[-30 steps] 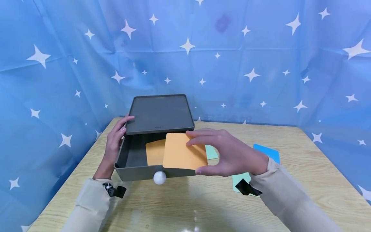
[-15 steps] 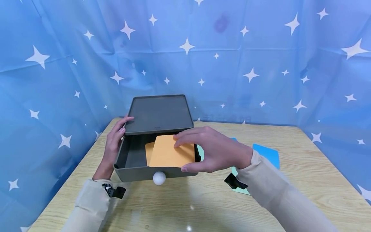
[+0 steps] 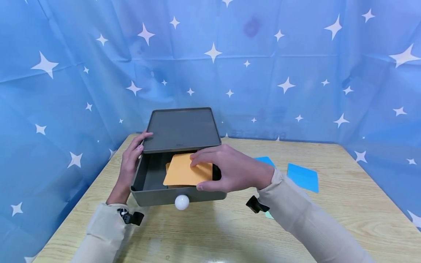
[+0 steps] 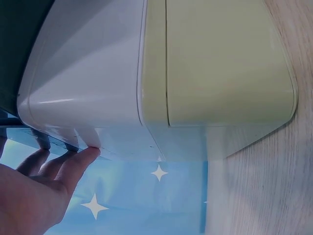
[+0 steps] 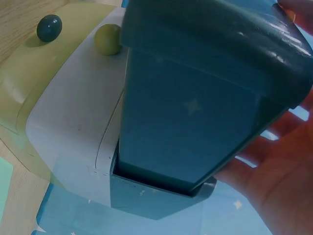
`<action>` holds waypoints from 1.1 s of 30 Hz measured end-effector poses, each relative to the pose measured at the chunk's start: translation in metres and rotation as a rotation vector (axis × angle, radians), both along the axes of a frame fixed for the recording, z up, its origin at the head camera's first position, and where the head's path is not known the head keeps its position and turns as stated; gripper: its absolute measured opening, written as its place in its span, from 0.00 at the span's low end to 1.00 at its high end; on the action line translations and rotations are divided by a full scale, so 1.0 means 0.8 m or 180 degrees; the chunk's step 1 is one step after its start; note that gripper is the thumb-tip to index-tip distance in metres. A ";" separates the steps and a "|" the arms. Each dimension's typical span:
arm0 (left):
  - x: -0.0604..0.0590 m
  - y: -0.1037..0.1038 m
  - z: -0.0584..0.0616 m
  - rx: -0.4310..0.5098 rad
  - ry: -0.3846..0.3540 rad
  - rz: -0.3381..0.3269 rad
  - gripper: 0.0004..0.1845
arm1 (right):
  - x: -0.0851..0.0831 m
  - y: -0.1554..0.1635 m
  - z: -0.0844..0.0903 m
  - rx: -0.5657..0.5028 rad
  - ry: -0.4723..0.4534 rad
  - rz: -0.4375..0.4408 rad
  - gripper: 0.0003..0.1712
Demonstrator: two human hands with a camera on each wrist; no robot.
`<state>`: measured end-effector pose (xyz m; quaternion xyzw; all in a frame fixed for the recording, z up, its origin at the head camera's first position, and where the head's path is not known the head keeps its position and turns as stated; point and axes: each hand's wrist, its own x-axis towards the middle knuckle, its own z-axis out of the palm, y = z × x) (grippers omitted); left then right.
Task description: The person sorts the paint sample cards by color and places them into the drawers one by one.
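Observation:
An orange square card (image 3: 187,170) is held by my right hand (image 3: 227,168), thumb near its front corner and fingers over the far side. The card lies across the mouth of a pulled-out dark grey drawer (image 3: 151,171) with a white knob (image 3: 182,202). Under it, the edge of another orange card (image 3: 167,167) shows. My left hand (image 3: 129,160) rests against the left side of the drawer unit, fingertips reaching its dark top (image 3: 182,128). In the right wrist view, my right hand (image 5: 283,181) is beside the open drawer (image 5: 190,112), mostly behind it.
Two blue cards (image 3: 302,177) lie on the wooden table (image 3: 342,175) right of the unit, one partly behind my right arm. A green card's corner (image 3: 269,215) peeks out below that arm. Under the top drawer are white (image 5: 73,93) and yellow drawers (image 5: 29,73). A starry blue curtain (image 3: 250,73) hangs behind.
My right hand has moved left and brought the orange card over the drawer, covering most of the other orange card. The left hand stays in place against the unit.

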<state>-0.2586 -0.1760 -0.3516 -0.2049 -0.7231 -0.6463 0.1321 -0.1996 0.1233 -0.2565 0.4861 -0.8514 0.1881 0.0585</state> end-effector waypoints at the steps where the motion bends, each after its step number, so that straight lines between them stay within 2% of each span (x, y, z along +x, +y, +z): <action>1: 0.000 0.000 0.000 0.0004 0.0002 -0.0004 0.26 | 0.000 -0.001 0.000 0.0002 -0.0010 0.0009 0.23; 12: -0.001 0.002 -0.002 0.0044 0.0097 -0.0005 0.25 | 0.005 -0.001 0.002 -0.0050 0.0051 0.0110 0.21; 27: 0.001 0.003 0.001 0.0025 0.0003 -0.0010 0.26 | 0.010 -0.004 0.003 -0.0082 0.0126 0.0147 0.22; 33: 0.001 0.003 0.000 0.0051 0.0034 -0.0017 0.26 | 0.015 -0.004 0.007 -0.0135 0.0158 0.0170 0.21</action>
